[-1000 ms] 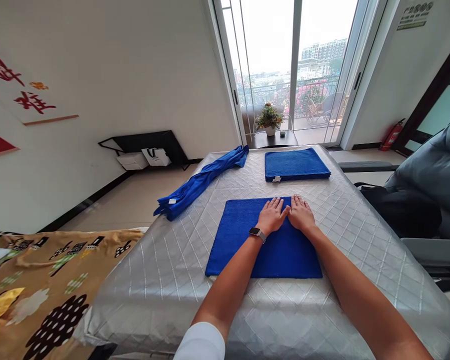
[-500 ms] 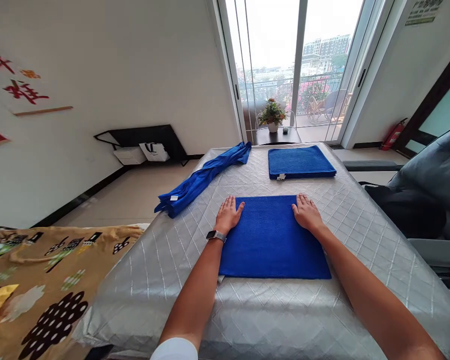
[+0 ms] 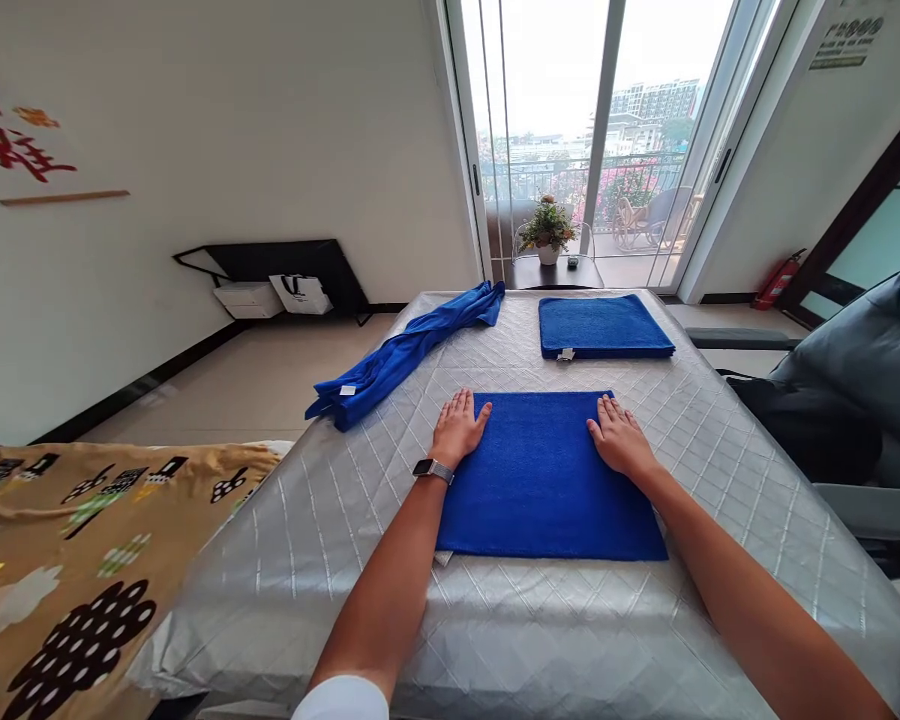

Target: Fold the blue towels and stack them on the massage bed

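Observation:
A blue towel (image 3: 544, 490), folded into a flat rectangle, lies before me on the silver quilted table cover (image 3: 330, 600). My left hand (image 3: 459, 430) rests flat on its far left corner, fingers stretched away from me. On the far right corner lies my right hand (image 3: 621, 436), palm down, with the thumb pointing inward. Both hands are open and grip nothing. A small white tag (image 3: 443, 558) sticks out under the towel's near left corner. Farther back sits a stack of folded blue towels (image 3: 606, 326), also with a white tag.
Loosely bunched blue towels (image 3: 412, 350) lie along the table's far left edge. Beyond the table is a small black table with a potted plant (image 3: 547, 230). A patterned brown blanket (image 3: 120, 560) is at left, a dark padded chair (image 3: 855, 350) at right.
My right hand has shifted slightly to the right along the towel's far edge. My left hand stays nearly in place. The view has turned a little.

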Action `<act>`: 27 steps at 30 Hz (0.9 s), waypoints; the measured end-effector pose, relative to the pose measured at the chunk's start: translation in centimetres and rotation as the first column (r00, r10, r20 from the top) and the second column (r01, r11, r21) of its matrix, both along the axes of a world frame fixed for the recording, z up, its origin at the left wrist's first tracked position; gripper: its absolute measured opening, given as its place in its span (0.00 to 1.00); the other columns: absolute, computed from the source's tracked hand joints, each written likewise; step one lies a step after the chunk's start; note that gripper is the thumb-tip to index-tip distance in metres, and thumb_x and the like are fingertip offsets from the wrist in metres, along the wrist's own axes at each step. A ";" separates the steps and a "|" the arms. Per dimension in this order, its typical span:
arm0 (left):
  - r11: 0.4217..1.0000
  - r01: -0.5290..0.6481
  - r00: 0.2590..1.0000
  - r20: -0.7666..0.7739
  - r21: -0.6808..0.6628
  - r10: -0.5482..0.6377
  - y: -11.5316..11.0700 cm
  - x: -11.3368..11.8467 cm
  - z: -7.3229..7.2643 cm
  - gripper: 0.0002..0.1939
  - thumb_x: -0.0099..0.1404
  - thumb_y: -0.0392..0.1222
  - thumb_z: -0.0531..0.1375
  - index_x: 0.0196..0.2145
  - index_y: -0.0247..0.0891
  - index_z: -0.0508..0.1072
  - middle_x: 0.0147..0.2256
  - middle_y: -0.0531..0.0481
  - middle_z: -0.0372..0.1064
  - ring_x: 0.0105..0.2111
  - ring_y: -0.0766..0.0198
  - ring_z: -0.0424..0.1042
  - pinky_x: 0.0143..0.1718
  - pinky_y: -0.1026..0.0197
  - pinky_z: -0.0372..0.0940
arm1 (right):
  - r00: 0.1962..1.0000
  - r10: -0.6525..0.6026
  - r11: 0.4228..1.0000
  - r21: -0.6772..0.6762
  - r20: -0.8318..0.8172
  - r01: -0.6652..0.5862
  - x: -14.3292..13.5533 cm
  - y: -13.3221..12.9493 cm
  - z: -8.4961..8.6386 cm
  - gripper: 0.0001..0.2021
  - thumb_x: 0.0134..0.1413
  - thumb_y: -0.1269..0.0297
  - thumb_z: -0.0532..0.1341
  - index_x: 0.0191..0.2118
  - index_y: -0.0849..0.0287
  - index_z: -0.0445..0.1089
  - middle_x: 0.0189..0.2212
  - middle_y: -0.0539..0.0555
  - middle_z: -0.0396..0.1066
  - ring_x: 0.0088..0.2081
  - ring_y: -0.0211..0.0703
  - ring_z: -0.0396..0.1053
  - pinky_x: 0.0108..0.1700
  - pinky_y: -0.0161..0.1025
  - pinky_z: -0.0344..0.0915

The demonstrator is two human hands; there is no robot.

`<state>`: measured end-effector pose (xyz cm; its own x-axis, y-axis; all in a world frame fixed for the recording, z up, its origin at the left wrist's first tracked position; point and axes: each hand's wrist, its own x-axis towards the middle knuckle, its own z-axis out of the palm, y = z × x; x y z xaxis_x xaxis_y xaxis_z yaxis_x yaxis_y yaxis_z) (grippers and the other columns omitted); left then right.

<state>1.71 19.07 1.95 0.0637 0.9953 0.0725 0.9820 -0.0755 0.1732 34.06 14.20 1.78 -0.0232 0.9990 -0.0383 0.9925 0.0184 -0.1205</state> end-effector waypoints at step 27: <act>0.954 0.226 0.964 -0.188 0.199 -0.189 -2.1 10.2 2.0 0.35 0.79 0.57 0.38 0.69 0.31 0.60 0.70 0.36 0.54 0.71 0.51 0.52 0.71 0.48 0.48 | 0.996 -0.004 1.000 -0.003 -0.085 0.003 -0.2 0.3 -0.1 0.34 0.73 0.54 0.38 0.75 0.73 0.42 0.75 0.61 0.37 0.75 0.50 0.36 0.74 0.50 0.36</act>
<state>11.92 16.96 3.92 0.2964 0.9203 0.2555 0.9540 -0.2980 -0.0333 33.86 14.45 1.68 -0.0229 0.9990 -0.0390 0.9788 0.0144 -0.2044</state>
